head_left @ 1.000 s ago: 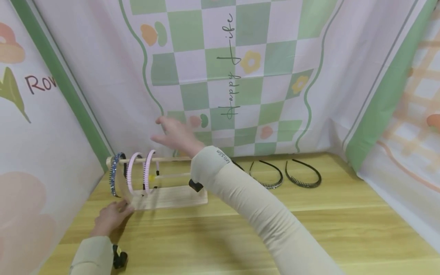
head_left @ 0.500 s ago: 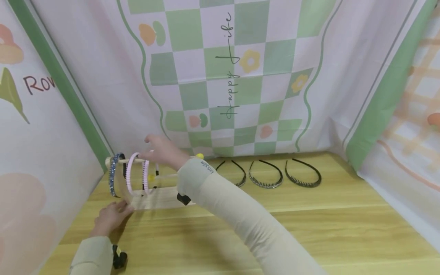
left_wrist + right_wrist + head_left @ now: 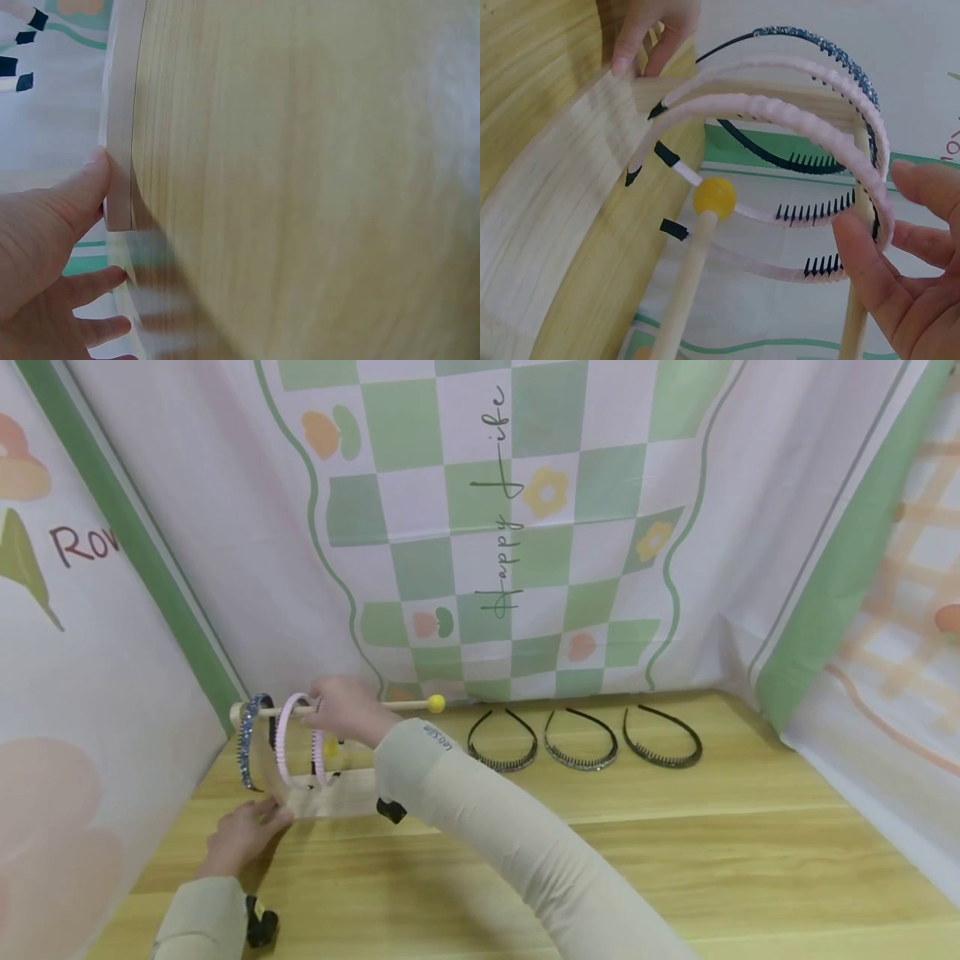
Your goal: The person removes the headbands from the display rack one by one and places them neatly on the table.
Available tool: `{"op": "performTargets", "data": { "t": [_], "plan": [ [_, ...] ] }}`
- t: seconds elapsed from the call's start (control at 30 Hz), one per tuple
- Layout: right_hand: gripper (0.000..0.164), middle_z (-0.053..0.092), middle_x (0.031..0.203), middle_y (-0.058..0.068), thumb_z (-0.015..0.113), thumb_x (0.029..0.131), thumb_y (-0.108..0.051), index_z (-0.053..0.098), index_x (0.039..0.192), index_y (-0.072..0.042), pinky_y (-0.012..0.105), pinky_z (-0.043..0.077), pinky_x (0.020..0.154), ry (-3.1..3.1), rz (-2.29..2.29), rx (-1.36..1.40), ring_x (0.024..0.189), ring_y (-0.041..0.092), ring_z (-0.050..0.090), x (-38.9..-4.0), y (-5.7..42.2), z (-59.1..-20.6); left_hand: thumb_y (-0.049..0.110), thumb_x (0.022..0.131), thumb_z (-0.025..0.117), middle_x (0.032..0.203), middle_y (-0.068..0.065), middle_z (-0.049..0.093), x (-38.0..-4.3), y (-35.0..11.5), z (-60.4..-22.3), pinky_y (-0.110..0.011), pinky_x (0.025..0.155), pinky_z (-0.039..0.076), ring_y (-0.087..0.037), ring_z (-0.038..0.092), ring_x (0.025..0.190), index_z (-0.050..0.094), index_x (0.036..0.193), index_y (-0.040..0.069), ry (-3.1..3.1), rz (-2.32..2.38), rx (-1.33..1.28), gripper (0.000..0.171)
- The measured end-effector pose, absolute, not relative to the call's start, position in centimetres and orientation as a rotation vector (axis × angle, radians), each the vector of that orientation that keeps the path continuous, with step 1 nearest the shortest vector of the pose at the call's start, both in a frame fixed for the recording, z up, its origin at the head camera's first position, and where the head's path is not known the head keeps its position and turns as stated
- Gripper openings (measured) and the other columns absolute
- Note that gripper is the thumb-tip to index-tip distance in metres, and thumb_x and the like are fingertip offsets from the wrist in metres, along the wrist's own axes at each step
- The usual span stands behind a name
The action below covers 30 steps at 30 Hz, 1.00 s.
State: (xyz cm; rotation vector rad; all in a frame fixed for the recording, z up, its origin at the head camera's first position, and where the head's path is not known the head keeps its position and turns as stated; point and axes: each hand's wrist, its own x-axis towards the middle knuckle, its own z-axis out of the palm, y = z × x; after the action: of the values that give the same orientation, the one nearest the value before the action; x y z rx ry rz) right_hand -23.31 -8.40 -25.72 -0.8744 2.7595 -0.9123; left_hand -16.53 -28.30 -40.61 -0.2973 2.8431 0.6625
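Rack (image 3: 337, 797) bears blue headband (image 3: 245, 743), two pink headbands (image 3: 281, 747). Left hand (image 3: 246, 835) pinches base (image 3: 122, 97) end. Right hand (image 3: 345, 710) flanks outer pink headband (image 3: 742, 105); cannot tell if grasping.

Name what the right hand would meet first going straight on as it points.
The right hand would likely meet the nearer pink headband first, then the farther pink headband; depth is unclear.

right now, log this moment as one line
left hand: holds wooden rack at base; right hand: at outer pink headband, grip unclear; rack: also blue headband, second pink headband; table: three dark headbands
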Motion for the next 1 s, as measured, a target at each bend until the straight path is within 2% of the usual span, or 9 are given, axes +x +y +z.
{"op": "performTargets", "data": {
  "t": [0.13, 0.23, 0.37, 0.63, 1.0],
  "plan": [
    [0.043, 0.057, 0.120, 0.003, 0.064, 0.087, -0.015, 0.052, 0.128, -0.007, 0.016, 0.048, 0.050, 2.714, -0.996, -0.784, 0.056, 0.008, 0.058, -23.0, -8.6, -25.8, 0.065, 0.088, 0.037, 0.137, -0.036, 0.022, -16.5, -28.3, -40.6, -0.073, 0.089, 0.021, -0.060, 0.023, 0.118, 0.030, 0.140, 0.004, 2.847, 0.669, -0.294, 0.081],
    [0.045, 0.061, 0.105, 0.002, 0.063, 0.087, -0.010, 0.051, 0.130, -0.008, 0.018, 0.048, 0.045, 2.678, -1.047, -0.716, 0.050, 0.010, 0.056, -22.8, -8.6, -25.9, 0.066, 0.087, 0.037, 0.137, -0.036, 0.022, -16.5, -28.3, -40.6, -0.073, 0.088, 0.020, -0.060, 0.023, 0.118, 0.030, 0.140, 0.004, 2.851, 0.671, -0.291, 0.082],
    [0.044, 0.061, 0.092, 0.003, 0.063, 0.087, -0.007, 0.051, 0.129, -0.007, 0.019, 0.050, 0.046, 2.639, -1.103, -0.678, 0.054, 0.013, 0.059, -22.8, -8.6, -26.2, 0.066, 0.087, 0.037, 0.137, -0.036, 0.023, -16.6, -28.4, -40.8, -0.073, 0.088, 0.020, -0.060, 0.024, 0.117, 0.031, 0.140, 0.003, 2.856, 0.664, -0.291, 0.082],
    [0.043, 0.057, 0.121, 0.008, 0.061, 0.089, -0.011, 0.050, 0.131, -0.007, 0.017, 0.051, 0.048, 2.626, -1.108, -0.653, 0.057, 0.010, 0.058, -23.2, -8.2, -26.5, 0.067, 0.087, 0.037, 0.137, -0.035, 0.024, -16.7, -28.5, -41.0, -0.073, 0.089, 0.021, -0.059, 0.025, 0.117, 0.031, 0.140, 0.003, 2.857, 0.658, -0.295, 0.083],
    [0.044, 0.055, 0.123, 0.012, 0.060, 0.089, -0.008, 0.049, 0.131, -0.005, 0.023, 0.053, 0.051, 2.595, -1.195, -0.677, 0.056, 0.014, 0.059, -23.7, -6.7, -25.4, 0.068, 0.086, 0.037, 0.138, -0.035, 0.024, -16.7, -28.5, -40.9, -0.071, 0.089, 0.023, -0.059, 0.025, 0.117, 0.030, 0.140, 0.004, 2.849, 0.670, -0.320, 0.083]
  ]
}}
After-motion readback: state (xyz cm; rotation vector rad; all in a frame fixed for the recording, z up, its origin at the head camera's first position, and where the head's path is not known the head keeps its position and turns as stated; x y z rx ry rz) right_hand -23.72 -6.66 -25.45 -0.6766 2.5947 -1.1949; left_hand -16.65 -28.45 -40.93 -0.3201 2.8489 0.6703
